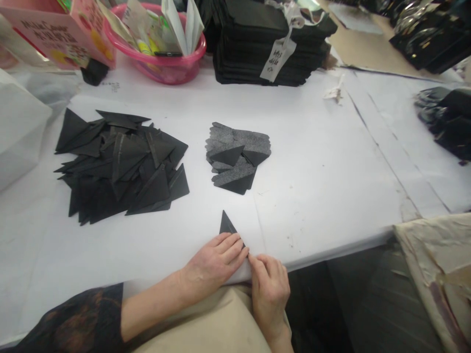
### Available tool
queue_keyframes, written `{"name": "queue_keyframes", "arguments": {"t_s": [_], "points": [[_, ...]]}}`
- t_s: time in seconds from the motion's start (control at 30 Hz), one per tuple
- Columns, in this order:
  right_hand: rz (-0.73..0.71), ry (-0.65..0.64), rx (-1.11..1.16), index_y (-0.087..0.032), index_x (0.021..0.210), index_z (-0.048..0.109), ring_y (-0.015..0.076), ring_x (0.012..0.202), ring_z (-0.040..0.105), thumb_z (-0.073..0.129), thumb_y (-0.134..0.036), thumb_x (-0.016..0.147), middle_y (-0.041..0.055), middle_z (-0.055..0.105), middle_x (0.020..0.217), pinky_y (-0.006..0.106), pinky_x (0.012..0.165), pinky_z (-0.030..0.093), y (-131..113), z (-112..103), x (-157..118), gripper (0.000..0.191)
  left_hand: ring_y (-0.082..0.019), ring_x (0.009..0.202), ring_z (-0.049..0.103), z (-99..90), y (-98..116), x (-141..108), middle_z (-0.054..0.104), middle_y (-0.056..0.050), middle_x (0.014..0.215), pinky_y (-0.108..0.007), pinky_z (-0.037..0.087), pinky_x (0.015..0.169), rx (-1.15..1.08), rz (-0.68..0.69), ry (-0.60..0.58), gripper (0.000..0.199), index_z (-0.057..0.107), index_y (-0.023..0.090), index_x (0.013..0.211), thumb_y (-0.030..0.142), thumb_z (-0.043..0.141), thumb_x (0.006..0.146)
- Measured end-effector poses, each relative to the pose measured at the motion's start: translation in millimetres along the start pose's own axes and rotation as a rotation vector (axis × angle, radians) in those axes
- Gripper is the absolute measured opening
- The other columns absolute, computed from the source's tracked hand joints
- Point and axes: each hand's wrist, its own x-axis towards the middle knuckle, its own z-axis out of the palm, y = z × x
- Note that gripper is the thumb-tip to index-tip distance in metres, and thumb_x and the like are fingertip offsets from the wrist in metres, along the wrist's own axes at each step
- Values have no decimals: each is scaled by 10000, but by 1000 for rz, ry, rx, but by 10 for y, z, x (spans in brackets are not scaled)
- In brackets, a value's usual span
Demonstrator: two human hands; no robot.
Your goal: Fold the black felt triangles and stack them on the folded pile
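Near the table's front edge, a small black triangular piece lies partly hidden under my left hand. The fingers of that hand lie flat across it, pressing it to the white surface. My right hand is closed in a pinch at the piece's lower right corner, close beside the left fingertips. Just beyond is a small heap of grey-faced and black pieces, some overlapping in a fan. To the left spreads a larger pile of black triangular pieces, several with a stitched or creased line.
At the back stand a pink basin holding packets and papers, a pink box, and a tied stack of black panels with a written tag. Dark items lie at the right. A cloth-covered surface adjoins the white table.
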Motion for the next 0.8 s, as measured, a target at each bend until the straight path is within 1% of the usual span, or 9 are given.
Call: {"name": "queue_keyframes", "arguments": {"t_s": [0.17, 0.3, 0.43, 0.63, 0.8], "points": [[83, -2, 155, -209, 1065, 653, 152, 845, 575, 574, -164, 955, 35, 652, 927, 299, 787, 432, 40, -17, -37, 143, -274, 1219, 504, 2, 9, -17, 573, -126, 1248, -416, 443, 1028, 13, 0, -17, 300, 567, 88, 1261, 140, 438, 995], [107, 14, 171, -200, 1052, 653, 149, 824, 581, 617, -196, 938, 27, 658, 903, 299, 780, 434, 56, -16, -69, 120, -278, 1222, 501, 4, 9, -23, 573, -129, 1248, -419, 452, 1016, 9, 0, -35, 305, 565, 96, 1269, 158, 445, 995], [98, 17, 126, -227, 1047, 685, 142, 801, 578, 595, -211, 952, 20, 655, 882, 299, 763, 419, 37, 8, -62, 131, -284, 1220, 496, 6, 7, -30, 572, -124, 1249, -422, 449, 1018, -5, -3, -31, 309, 569, 94, 1266, 155, 430, 998], [49, 30, 95, -227, 1016, 704, 136, 798, 564, 598, -162, 943, 24, 641, 874, 295, 747, 410, 23, 2, -34, 144, -276, 1195, 513, -4, -1, -15, 583, -127, 1214, -424, 456, 1000, -6, -2, 9, 296, 578, 115, 1252, 149, 439, 992], [-11, 39, 45, -214, 1026, 701, 140, 814, 573, 613, -127, 926, 32, 642, 877, 299, 758, 412, 24, -12, -25, 159, -298, 1215, 503, -3, 4, -32, 571, -134, 1241, -438, 453, 1011, -1, 13, -17, 302, 566, 107, 1264, 159, 466, 984]]}}
